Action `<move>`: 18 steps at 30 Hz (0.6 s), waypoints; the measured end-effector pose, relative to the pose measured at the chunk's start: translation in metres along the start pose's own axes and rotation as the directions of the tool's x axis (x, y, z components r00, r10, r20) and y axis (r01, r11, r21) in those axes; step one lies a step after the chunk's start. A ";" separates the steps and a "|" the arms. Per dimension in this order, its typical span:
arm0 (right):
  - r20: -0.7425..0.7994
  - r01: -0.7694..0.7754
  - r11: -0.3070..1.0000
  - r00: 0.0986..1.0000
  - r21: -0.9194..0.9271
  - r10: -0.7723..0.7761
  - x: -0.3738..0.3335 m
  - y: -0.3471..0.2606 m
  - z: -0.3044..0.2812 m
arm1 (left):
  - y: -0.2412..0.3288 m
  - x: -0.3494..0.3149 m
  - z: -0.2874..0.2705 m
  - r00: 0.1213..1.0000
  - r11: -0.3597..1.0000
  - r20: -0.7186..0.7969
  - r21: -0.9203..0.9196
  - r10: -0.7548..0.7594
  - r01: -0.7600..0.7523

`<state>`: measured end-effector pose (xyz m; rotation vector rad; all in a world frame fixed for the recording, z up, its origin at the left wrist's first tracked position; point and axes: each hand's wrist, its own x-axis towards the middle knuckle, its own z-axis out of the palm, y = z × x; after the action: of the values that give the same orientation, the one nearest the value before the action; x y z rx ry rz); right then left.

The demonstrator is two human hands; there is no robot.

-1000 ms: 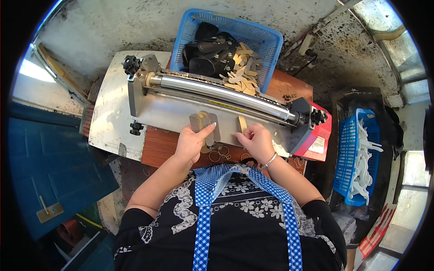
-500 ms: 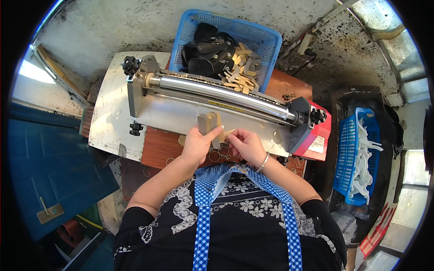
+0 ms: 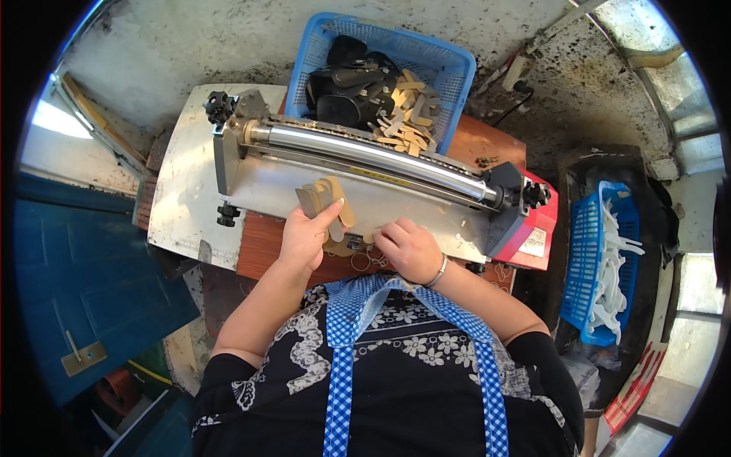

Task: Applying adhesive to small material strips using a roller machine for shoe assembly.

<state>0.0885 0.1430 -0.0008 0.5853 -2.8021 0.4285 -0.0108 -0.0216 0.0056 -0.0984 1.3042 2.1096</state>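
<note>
My left hand (image 3: 306, 238) grips a fanned bunch of flat, round-ended tan and grey strips (image 3: 324, 202), held upright over the front edge of a roller machine (image 3: 263, 171). To its right, my right hand (image 3: 411, 250) is closed, fingers curled down and thumb side toward the left. What is in its fingertips, if anything, is hidden. By those fingertips shows the end of a tan piece (image 3: 369, 238). The machine's shiny steel roller (image 3: 365, 158) runs across behind both hands.
Behind the machine, a blue basket (image 3: 463, 76) holds black padded pieces (image 3: 346, 95) and many tan strips (image 3: 411, 141). Thin loops like rubber bands (image 3: 367, 262) lie on the reddish-brown board (image 3: 263, 247). A second blue basket (image 3: 576, 259) with white pieces (image 3: 609, 282) stands at right.
My left hand has moved left with its bunch of strips, which now tilts leftward. The right hand has turned palm-down and its fingers have curled; the tan strip it pinched is no longer plainly visible there.
</note>
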 end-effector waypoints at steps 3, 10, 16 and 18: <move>-0.079 0.073 0.997 0.994 0.005 -0.072 0.000 0.002 -0.002 | -0.001 -0.002 -0.004 0.999 0.999 -0.030 -0.007 -0.036 0.036; -0.384 -0.182 0.978 0.914 -0.103 0.130 0.003 0.037 0.000 | -0.008 -0.005 0.003 0.997 0.997 0.013 0.003 -0.078 0.078; 0.235 -0.526 0.312 0.733 0.791 0.638 0.005 -0.004 -0.006 | -0.019 -0.008 0.015 0.995 0.997 0.098 0.083 -0.017 0.009; 0.552 -0.637 -0.035 0.637 0.770 0.539 0.008 -0.006 -0.011 | -0.020 -0.007 0.018 0.994 0.995 0.094 0.089 -0.059 0.051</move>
<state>0.0862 0.1388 0.0134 -0.6554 -2.3096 2.4225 0.0106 -0.0038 0.0017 0.0045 1.3178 1.9838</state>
